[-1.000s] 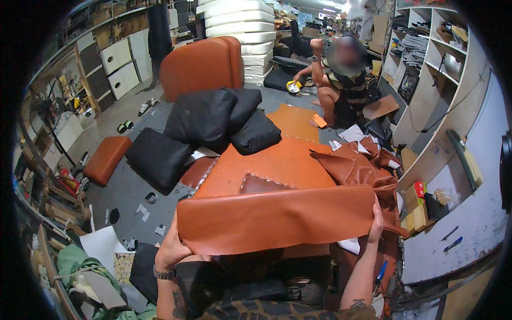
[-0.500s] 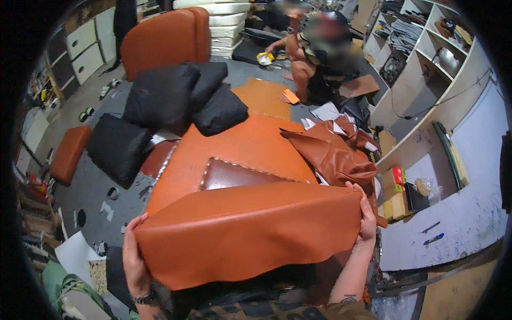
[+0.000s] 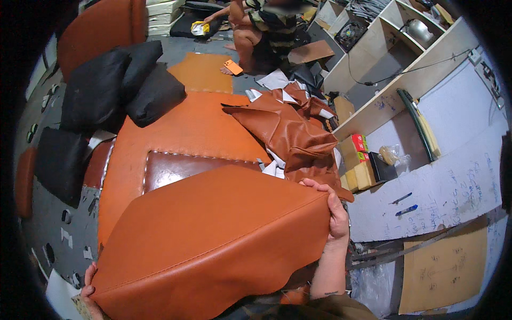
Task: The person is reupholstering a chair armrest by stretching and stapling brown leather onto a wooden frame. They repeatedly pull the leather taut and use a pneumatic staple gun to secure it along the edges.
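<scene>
A tan-brown leather cushion cover (image 3: 213,218) with a stitched seam spans the space between my two hands. Its broad face shows and its lower edge hangs loose and wavy; whether padding fills it is hidden. At the lower left corner, my left hand (image 3: 89,292) is closed on the cover, with only part of the fingers visible. My right hand (image 3: 335,213) grips the upper right corner, fingers curled over the edge and thumb along the side. Beyond it, an orange leather sheet (image 3: 176,122) with a dark brown patch (image 3: 176,168) lies on the floor.
Crumpled brown leather (image 3: 298,133) lies ahead on the right. Black cushions (image 3: 96,85) are heaped at left. Beyond, a person (image 3: 266,32) crouches near an orange phone (image 3: 233,67). Wooden shelving (image 3: 394,96) and a white board (image 3: 426,197) with pens stand along the right.
The cover has tilted, its left end now lower and nearer me, showing more of its broad face. My left hand has gone down with it. The view has shifted right.
</scene>
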`<state>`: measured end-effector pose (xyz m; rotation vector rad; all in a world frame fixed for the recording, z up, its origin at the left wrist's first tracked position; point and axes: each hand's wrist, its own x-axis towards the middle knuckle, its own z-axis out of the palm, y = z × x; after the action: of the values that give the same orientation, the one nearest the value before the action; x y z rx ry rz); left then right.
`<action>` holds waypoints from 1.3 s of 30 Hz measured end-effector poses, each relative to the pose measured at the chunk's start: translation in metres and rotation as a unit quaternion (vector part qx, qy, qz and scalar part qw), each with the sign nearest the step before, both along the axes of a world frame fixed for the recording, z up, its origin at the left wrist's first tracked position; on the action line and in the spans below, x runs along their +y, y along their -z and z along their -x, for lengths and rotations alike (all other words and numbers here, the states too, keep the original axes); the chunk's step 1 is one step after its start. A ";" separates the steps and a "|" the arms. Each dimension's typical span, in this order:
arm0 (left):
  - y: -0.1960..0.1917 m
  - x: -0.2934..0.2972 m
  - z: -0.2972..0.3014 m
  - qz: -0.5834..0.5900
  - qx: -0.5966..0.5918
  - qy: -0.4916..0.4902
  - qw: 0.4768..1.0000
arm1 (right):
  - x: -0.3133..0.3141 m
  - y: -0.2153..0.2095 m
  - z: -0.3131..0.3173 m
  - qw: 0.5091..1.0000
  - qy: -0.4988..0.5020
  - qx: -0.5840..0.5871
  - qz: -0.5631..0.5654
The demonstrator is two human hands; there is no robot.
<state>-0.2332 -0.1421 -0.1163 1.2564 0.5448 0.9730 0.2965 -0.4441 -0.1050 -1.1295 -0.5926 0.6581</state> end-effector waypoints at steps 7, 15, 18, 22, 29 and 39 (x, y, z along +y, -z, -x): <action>-0.006 0.000 -0.011 0.048 -0.011 -0.005 0.999 | 0.003 -0.003 0.000 1.000 0.000 0.003 -0.010; -0.036 0.026 -0.040 -0.028 0.093 -0.099 0.990 | 0.036 -0.013 -0.018 0.997 0.077 -0.010 0.001; -0.046 0.043 -0.050 -0.116 0.195 -0.173 0.958 | 0.051 -0.008 -0.032 0.987 0.160 -0.009 -0.012; -0.064 0.009 -0.068 -0.337 0.280 -0.275 0.856 | 0.055 -0.002 -0.024 0.943 0.321 -0.078 0.028; -0.082 -0.079 -0.111 -0.490 0.453 -0.058 0.743 | 0.023 -0.027 0.099 0.867 0.300 -0.396 0.043; -0.086 -0.079 -0.111 -0.508 0.312 -0.122 0.793 | 0.072 -0.048 0.203 0.826 -0.043 -0.561 0.034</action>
<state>-0.1220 -0.2208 -0.0298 2.5919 0.7277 1.0884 0.0933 -0.3722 -0.0572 -1.5167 -1.6363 0.0020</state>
